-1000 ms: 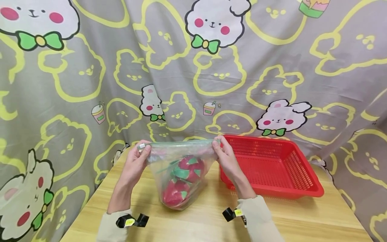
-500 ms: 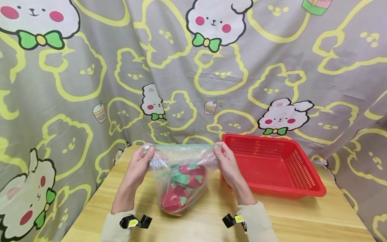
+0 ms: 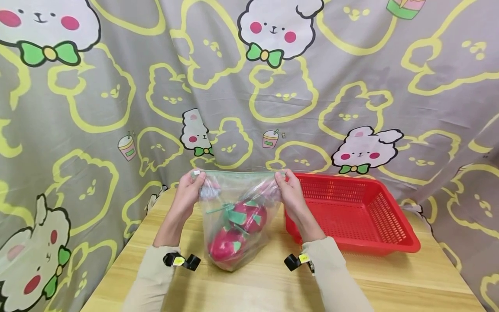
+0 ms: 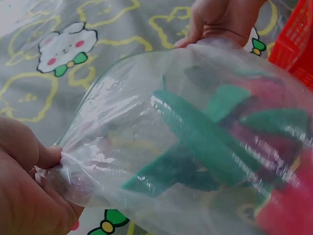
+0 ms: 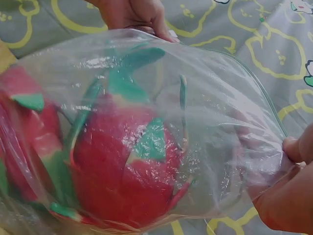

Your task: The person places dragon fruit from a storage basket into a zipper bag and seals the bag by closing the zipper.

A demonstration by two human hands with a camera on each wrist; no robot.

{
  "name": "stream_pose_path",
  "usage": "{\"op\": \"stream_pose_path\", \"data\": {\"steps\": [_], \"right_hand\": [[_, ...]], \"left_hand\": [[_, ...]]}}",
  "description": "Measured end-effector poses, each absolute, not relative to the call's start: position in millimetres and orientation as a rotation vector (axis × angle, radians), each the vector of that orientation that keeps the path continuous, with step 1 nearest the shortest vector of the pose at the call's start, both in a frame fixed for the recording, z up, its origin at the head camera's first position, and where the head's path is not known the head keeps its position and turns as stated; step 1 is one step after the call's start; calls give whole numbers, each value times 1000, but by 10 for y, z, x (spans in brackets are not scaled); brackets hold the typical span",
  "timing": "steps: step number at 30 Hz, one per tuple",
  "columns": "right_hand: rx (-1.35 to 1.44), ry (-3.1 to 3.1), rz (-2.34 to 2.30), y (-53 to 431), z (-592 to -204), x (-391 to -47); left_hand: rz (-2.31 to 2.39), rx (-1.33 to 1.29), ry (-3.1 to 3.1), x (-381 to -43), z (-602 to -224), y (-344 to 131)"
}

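A clear zip bag [image 3: 241, 186] hangs between my two hands, its green-edged top stretched wide. At the top left corner, beside the white slider [image 3: 196, 172], my left hand [image 3: 187, 193] pinches the plastic between thumb and fingers. My right hand [image 3: 292, 195] pinches the opposite top corner. Two red dragon fruits with green scales lie inside, an upper one [image 3: 253, 215] and a lower one [image 3: 226, 247]. In the right wrist view a dragon fruit [image 5: 127, 161] shows large through the plastic. Green leaf tips [image 4: 195, 122] press near the film in the left wrist view.
A red plastic basket [image 3: 351, 247] with slotted sides stands right of the bag, close beside my right forearm. The light wooden table [image 3: 249, 290] lies under everything. Behind it hangs a grey curtain [image 3: 226, 95] with cartoon bunnies. Black wrist cameras [image 3: 183, 261] sit on both sleeves.
The bag's top edge dipped slightly, then rose higher. My left hand has shifted right and up, closer to the right hand. Both hands keep their hold on the corners.
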State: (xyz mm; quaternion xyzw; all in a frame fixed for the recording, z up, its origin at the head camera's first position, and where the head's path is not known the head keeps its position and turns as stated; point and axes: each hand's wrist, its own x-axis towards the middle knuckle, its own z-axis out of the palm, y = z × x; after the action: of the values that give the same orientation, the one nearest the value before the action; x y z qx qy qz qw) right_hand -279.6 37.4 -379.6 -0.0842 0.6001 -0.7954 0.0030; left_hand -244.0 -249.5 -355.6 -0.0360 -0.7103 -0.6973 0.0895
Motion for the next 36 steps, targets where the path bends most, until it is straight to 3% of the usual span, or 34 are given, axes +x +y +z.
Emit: {"op": "stream_pose_path", "data": {"steps": [18,29,36], "right_hand": [[-185,1856,-2629,408,-3706,-3162],[-131,1921,-2590,396,-3793,-2940],[-206,1780,-2592,304,-3925,-2703]], "left_hand": [[-2252,-136,-1903,-2973,-3401,-2309],[-2239,-36,-1895,-2803,-3548,-2281],[-2286,165,-1630,-2636,-3784,-2168]]}}
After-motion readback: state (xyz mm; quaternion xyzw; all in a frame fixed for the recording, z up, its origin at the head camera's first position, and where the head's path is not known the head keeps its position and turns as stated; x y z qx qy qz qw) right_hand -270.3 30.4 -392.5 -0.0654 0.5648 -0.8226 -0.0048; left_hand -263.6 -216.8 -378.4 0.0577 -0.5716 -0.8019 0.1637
